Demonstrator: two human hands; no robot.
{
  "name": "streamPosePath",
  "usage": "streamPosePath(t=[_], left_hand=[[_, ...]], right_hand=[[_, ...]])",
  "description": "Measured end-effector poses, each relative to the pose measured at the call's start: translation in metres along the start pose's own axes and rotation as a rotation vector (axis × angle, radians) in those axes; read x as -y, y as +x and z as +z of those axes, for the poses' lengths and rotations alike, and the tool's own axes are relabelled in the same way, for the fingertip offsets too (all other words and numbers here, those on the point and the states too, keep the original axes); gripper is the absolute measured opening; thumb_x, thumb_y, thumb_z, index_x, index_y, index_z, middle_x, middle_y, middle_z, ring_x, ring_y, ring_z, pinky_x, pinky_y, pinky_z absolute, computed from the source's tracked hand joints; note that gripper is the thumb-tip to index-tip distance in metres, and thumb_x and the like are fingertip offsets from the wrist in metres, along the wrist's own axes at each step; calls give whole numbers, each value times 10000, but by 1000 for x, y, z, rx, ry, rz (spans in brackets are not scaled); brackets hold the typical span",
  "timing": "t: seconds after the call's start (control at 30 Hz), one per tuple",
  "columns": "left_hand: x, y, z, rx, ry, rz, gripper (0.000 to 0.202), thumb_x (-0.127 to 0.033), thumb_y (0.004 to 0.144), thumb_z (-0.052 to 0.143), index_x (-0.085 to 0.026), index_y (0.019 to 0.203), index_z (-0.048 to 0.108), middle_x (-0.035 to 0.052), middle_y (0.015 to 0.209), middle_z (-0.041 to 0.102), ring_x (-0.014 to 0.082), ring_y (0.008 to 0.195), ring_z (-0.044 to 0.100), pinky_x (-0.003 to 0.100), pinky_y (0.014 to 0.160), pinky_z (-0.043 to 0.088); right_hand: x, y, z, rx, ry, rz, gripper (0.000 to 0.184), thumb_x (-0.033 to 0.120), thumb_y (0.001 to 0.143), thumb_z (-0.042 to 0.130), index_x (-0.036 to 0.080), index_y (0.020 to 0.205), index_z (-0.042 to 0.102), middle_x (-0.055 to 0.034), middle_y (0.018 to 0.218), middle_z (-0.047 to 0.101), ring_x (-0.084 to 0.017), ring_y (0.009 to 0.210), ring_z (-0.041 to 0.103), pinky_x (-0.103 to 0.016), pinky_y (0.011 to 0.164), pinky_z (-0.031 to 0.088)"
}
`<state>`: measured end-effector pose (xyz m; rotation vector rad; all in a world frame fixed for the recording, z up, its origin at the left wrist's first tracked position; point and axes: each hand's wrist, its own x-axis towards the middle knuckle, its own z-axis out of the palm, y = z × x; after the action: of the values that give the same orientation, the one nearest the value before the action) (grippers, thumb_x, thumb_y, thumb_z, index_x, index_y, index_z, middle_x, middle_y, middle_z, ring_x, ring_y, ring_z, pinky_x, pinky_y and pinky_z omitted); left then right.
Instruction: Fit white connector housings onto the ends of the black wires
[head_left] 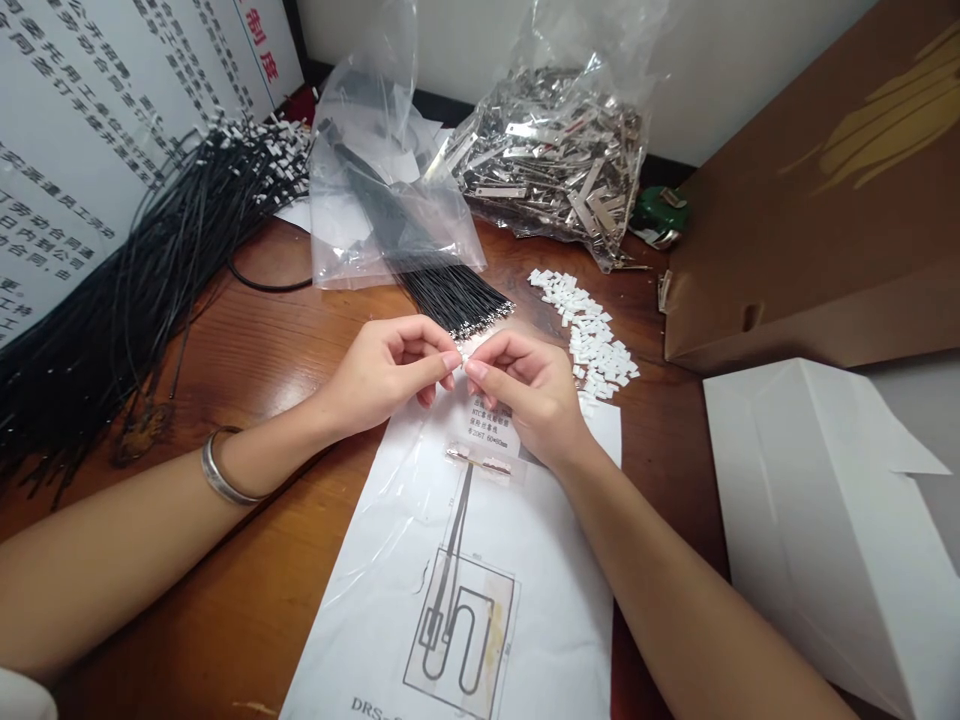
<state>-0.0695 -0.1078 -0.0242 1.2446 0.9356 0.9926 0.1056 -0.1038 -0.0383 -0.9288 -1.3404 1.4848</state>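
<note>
My left hand (401, 365) and my right hand (529, 385) meet fingertip to fingertip over the top of a printed drawing sheet (375, 560). Both are closed in a pinch, thumb against forefinger. A tiny pale piece seems to sit where the tips meet, too small and covered to name. Just beyond the fingers lies a bundle of black wires (450, 295) with bare metal terminals at the near ends, its far part inside a clear plastic bag (345, 230). To the right of the terminals is a loose pile of small white plastic connector housings (592, 335).
A large heap of black wires with white ends (172, 230) covers the left side. Behind stands a clear bag of metal strips (555, 160), beside a green round object (661, 212). A brown box (810, 220) and a white paper container (817, 500) bound the right.
</note>
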Motion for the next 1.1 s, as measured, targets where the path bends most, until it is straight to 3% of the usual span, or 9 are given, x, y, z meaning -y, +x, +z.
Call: streamPosePath(t=[0.37,0.67,1.1], left_hand=[[2,1,-2,85,-38,54,303,-409,786,758,-137,787,625,8,651,655,87,499,564,213,481,469],[-2,0,0,39,90,47,300,-396,740,785,-137,723,635,-16,564,567,70,476,478,188,430,382],[-3,0,-2,90,46,73,246,-356,784,744,-139,744,635,-3,610,595,72,496,465,201,454,357]], right_hand=[[2,3,-2,17,85,105,147,296,695,719,179,668,634,29,533,603,-76,443,451,-241,448,300],[3,1,0,4,53,74,154,299,705,715,185,668,617,31,532,586,-78,452,440,-242,437,290],[4,1,-2,58,72,96,167,319,707,714,191,667,614,30,534,567,-90,471,433,-259,472,301]])
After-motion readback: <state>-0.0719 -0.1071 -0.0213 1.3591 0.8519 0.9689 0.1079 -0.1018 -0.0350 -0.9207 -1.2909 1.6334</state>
